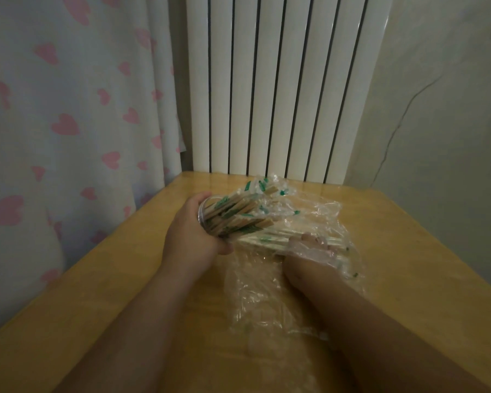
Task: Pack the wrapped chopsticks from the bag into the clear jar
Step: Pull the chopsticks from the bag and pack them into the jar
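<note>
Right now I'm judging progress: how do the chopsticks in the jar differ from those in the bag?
The chopsticks in the jar stick out tilted, held up by the left hand; the chopsticks in the bag lie flat on the table, under the right hand. Both wear clear, green-printed wrappers.

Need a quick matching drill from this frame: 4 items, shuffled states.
Items:
1. clear jar
2. plastic bag
3. right hand
4. radiator

States:
A. inside the bag, on loose chopsticks
B. behind the table, against the wall
C. tilted, gripped by the left hand, chopsticks sticking out
D. crumpled flat on the table

Pairs: 1-C, 2-D, 3-A, 4-B
</note>
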A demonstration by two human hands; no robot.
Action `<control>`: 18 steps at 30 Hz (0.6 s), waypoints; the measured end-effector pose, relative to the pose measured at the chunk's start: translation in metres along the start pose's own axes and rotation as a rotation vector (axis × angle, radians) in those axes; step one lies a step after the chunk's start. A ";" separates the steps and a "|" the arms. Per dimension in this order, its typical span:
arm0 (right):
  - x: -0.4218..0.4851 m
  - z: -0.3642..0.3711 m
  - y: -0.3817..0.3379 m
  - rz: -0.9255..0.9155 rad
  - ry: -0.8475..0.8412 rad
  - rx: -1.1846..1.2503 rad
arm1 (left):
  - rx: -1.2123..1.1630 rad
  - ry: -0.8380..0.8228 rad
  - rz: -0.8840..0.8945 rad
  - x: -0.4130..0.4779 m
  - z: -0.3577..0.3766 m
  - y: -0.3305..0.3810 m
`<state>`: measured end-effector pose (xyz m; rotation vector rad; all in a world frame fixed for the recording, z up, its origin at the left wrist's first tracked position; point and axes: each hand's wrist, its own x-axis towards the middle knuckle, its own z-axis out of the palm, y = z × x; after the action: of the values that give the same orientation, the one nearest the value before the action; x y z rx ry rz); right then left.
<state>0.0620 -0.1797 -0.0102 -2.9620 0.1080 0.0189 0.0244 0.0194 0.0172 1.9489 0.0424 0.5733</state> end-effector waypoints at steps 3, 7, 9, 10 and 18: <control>-0.001 -0.001 -0.002 0.007 -0.025 0.014 | 0.004 -0.001 0.001 0.001 0.001 0.000; -0.008 -0.009 -0.004 0.016 0.003 -0.049 | 0.005 -0.002 0.004 0.003 0.002 -0.003; -0.012 -0.012 -0.002 0.018 0.015 -0.087 | 0.017 -0.003 0.009 0.003 0.002 -0.003; -0.013 -0.013 -0.002 0.018 0.000 -0.094 | 0.020 -0.004 0.011 0.003 0.002 -0.003; -0.030 -0.035 -0.007 -0.049 -0.128 -0.151 | 0.019 -0.004 0.004 0.001 0.002 0.000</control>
<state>0.0328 -0.1771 0.0259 -3.1028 0.0171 0.2198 0.0256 0.0181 0.0171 1.9689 0.0420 0.5737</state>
